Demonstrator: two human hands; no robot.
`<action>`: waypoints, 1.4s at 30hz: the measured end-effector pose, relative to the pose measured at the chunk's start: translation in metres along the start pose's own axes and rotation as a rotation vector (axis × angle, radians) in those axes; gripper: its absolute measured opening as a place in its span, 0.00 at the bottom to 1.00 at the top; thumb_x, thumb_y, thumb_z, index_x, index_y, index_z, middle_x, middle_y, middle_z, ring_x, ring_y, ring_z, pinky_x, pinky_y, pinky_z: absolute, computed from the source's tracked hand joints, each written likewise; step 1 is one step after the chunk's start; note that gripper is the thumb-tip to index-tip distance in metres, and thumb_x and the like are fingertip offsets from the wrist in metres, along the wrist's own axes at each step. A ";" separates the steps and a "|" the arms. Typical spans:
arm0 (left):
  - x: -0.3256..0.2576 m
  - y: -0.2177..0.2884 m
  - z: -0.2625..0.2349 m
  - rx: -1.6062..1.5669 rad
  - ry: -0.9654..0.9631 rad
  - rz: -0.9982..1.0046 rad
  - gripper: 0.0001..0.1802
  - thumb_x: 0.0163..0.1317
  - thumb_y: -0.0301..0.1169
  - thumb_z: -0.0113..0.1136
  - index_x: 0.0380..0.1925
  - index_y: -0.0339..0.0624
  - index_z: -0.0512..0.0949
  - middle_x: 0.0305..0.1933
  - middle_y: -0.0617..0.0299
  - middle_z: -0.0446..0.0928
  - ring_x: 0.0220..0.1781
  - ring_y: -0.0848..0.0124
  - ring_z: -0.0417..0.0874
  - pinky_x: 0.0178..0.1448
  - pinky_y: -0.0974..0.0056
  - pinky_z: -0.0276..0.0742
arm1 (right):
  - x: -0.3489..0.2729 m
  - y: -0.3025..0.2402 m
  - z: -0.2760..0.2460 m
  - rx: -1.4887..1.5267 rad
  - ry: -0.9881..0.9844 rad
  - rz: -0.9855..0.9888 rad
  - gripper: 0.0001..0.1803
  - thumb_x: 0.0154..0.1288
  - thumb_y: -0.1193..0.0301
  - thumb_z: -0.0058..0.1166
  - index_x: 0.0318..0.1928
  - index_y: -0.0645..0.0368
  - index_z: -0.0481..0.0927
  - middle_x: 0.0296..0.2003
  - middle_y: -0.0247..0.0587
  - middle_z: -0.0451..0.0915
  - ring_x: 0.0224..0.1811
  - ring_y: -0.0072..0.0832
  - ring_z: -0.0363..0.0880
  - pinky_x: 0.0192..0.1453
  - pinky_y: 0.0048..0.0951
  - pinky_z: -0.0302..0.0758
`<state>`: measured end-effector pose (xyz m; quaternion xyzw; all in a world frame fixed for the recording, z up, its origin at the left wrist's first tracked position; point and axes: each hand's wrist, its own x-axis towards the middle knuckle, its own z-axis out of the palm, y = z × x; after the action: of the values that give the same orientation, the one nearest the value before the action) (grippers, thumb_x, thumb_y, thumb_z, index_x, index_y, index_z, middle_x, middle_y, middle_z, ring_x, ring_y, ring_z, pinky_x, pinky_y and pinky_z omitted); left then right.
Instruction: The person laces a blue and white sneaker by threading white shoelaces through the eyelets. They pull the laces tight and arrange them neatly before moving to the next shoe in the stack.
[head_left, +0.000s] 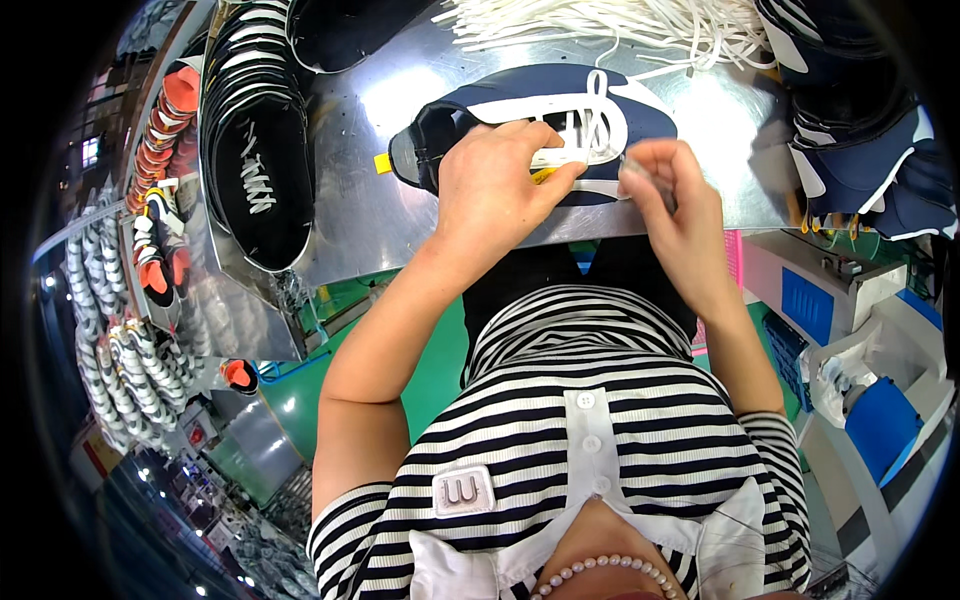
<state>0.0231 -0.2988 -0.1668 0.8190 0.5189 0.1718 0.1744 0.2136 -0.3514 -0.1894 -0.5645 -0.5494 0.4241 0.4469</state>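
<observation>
Lacing a navy shoe upper (560, 105) at the near edge of the steel counter (350, 170), we judge the work partway: white lace crosses several eyelets, ends still loose. Our left hand (495, 185) presses flat on the upper, fingers together; our right hand (670, 190) has its fingers pinched on the lace end. Loose white laces (600, 25) and stacked uppers (255, 150) lie around; factory floor below.
</observation>
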 end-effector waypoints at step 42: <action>-0.029 -0.016 0.004 -0.035 0.233 0.500 0.11 0.46 0.21 0.71 0.31 0.39 0.80 0.24 0.61 0.73 0.25 0.63 0.75 0.29 0.62 0.71 | 0.044 -0.017 0.012 -0.274 -0.285 -0.146 0.11 0.64 0.68 0.60 0.43 0.60 0.81 0.33 0.42 0.85 0.36 0.33 0.84 0.40 0.36 0.77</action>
<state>0.0006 -0.3188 -0.1802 0.8933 0.3140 0.3117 0.0796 0.1998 -0.3067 -0.1751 -0.5131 -0.6990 0.3873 0.3133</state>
